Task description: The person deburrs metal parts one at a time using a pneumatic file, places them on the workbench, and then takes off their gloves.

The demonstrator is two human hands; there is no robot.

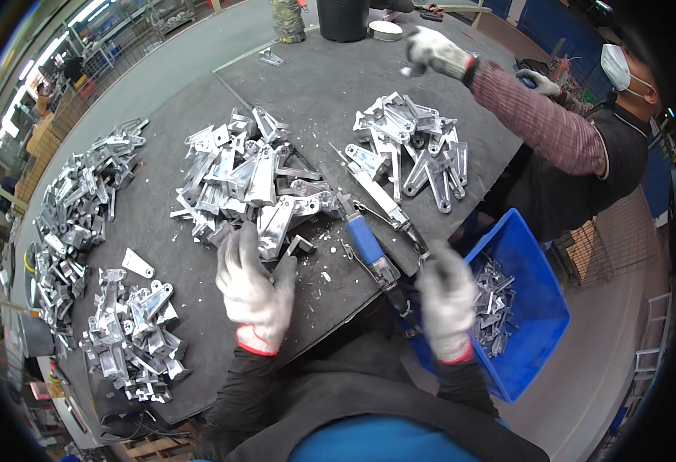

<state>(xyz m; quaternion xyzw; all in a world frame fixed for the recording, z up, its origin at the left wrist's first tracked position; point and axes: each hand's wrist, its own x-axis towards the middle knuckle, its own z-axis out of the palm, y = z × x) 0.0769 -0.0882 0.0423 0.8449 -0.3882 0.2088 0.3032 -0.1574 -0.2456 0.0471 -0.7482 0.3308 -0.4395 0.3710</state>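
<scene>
My left hand (257, 289), in a white-grey knit glove with a red cuff, reaches the near edge of the middle pile of silvery metal brackets (261, 177). Its fingers and thumb are apart, with the fingertips at the brackets and nothing plainly gripped. A small dark angular metal piece (301, 246) lies by the thumb. Beside the rim of a blue bin (542, 308), my right hand (445, 304) is smeared by motion, so its fingers cannot be read. Between my hands, a blue-bodied handheld power tool (365, 240) lies near the table edge, next to a silvery tool (380, 196).
More brackets lie heaped at left (84, 200), near left (134, 331) and right (411, 146). Small metal pieces (493, 304) fill part of the bin. At right, a masked co-worker stretches a gloved hand (438, 52) over the table. A black bucket (343, 19) stands at the back.
</scene>
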